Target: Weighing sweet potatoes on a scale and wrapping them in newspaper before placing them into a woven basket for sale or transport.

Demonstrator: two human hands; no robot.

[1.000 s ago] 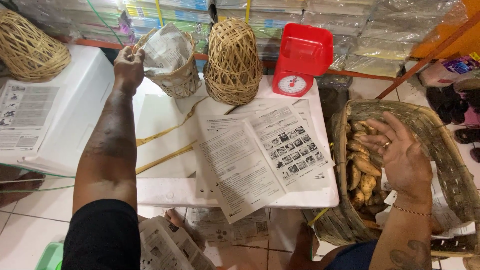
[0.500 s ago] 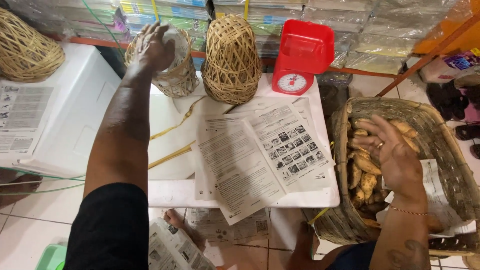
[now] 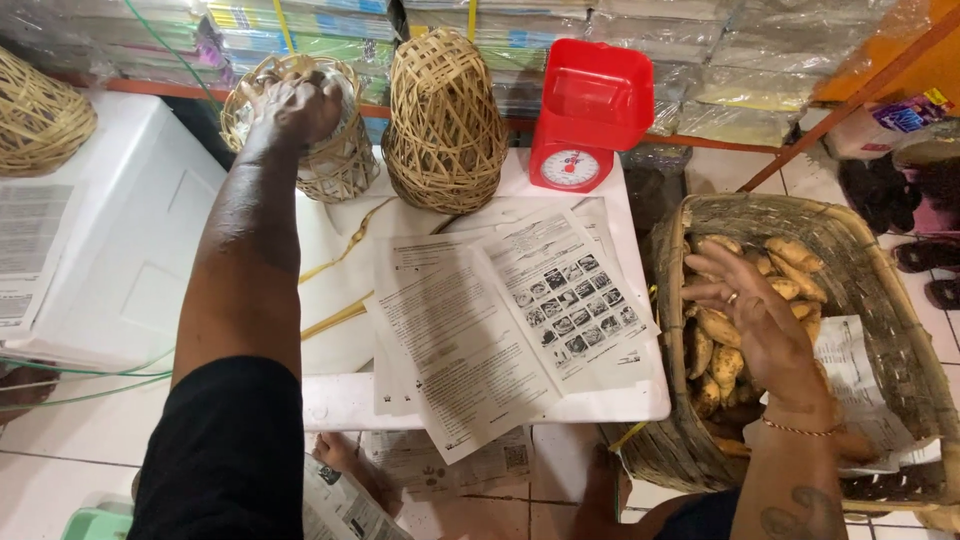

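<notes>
1. Far left: a woven basket [image 3: 35,115] lies on its side at the edge of a white foam box [image 3: 130,250], w/ a printed sheet [image 3: 25,255] on the box's left part.
2. Left hand [image 3: 295,105] is stretched out over the mouth of a small open-weave basket [image 3: 335,165] w/ clear plastic inside. Fingers curl down onto the rim/plastic; can't tell if they actually grip it.
3. Just right of it stands a taller bell-shaped wicker basket [image 3: 443,125], upright, near but apart from the small one.
4. Newspaper pages [image 3: 500,320] are spread across the white top in front, yellow strap [image 3: 335,265] to their left.
5. Red kitchen scale [image 3: 585,120] sits behind the papers, at the back edge.
6. Right hand [image 3: 755,320] hovers inside a big woven basket [image 3: 900,330] on the floor, fingers spread wide and loose, holding nothing, just above the sweet potatoes [image 3: 790,265] piled in it.
</notes>
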